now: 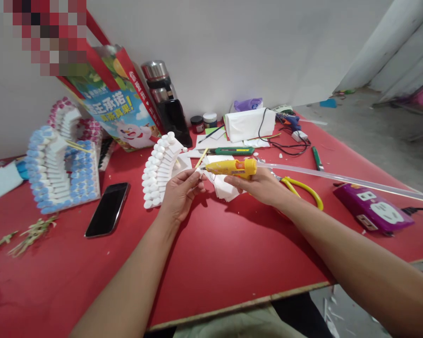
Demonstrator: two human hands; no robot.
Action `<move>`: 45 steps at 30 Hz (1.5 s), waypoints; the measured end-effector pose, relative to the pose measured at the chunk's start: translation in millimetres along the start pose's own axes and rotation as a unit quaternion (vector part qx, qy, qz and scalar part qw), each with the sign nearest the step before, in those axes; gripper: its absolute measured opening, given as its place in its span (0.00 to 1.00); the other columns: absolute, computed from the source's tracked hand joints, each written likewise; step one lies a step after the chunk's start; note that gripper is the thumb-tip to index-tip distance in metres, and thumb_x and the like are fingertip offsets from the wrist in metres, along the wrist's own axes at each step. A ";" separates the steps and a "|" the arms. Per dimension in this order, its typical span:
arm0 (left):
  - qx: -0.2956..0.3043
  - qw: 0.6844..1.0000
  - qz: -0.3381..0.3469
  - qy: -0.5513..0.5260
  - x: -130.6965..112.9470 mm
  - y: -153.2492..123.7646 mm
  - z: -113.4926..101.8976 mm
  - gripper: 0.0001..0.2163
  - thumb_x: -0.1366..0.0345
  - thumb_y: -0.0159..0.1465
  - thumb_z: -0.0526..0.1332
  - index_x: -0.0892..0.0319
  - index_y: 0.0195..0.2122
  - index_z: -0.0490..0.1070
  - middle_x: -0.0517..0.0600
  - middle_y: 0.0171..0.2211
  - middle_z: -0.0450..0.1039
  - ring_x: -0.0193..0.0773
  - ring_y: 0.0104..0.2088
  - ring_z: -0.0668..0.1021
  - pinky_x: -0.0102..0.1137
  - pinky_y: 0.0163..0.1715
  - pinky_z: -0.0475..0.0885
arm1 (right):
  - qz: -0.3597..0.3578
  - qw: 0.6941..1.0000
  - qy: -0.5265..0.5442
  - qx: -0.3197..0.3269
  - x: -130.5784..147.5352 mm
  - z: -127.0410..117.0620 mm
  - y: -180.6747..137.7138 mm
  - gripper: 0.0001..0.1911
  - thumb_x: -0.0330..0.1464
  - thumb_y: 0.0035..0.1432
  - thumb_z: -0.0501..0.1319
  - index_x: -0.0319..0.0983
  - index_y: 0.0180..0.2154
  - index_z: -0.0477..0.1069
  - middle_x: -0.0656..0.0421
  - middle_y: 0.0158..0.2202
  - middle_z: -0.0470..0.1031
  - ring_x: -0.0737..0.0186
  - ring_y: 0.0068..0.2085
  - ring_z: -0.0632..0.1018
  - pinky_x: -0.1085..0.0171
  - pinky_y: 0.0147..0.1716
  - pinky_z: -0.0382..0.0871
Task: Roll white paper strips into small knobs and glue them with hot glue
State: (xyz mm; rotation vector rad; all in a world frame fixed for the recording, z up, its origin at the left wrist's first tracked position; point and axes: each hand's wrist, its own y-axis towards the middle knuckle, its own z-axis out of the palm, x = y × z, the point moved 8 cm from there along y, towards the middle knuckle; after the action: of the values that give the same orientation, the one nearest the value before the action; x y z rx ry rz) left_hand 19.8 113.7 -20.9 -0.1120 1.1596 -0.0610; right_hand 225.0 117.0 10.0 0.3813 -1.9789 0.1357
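My right hand (264, 185) is closed around a yellow hot glue gun (232, 167) with a long clear glue stick (345, 180) trailing to the right; its nozzle points left. My left hand (181, 190) pinches a small white piece (197, 173) just at the nozzle tip. Right beside my left hand stands a white curved model (161, 168) built of stacked strips with rounded white caps. A pile of white cut pieces (221, 185) lies under both hands on the red table (211, 253).
A black phone (107, 209) lies at the left. A blue-and-white model (58, 169) and a pink one (70, 117) stand far left. Yellow-handled scissors (303, 188), a purple power strip (372, 209), a green cutter (232, 150), a white box (248, 123), a printed bag (120, 105) and a flask (162, 94) surround the work.
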 end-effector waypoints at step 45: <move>0.006 1.000 -0.017 0.004 1.8 -1.7 3.6 0.14 0.62 0.51 0.78 0.64 0.33 0.80 0.50 0.30 0.80 0.26 0.24 0.77 0.22 0.29 0.76 | 0.004 1.000 -0.010 -0.021 -4.3 -1.7 -0.4 0.27 0.57 0.58 0.64 0.39 0.37 0.80 0.59 0.26 0.72 0.63 0.28 0.69 0.61 0.30 0.63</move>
State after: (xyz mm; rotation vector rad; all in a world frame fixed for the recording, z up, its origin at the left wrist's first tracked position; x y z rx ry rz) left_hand 23.9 112.1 -20.9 -0.1201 1.1657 -0.0986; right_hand 228.3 118.0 6.7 0.3484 -2.0001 0.0964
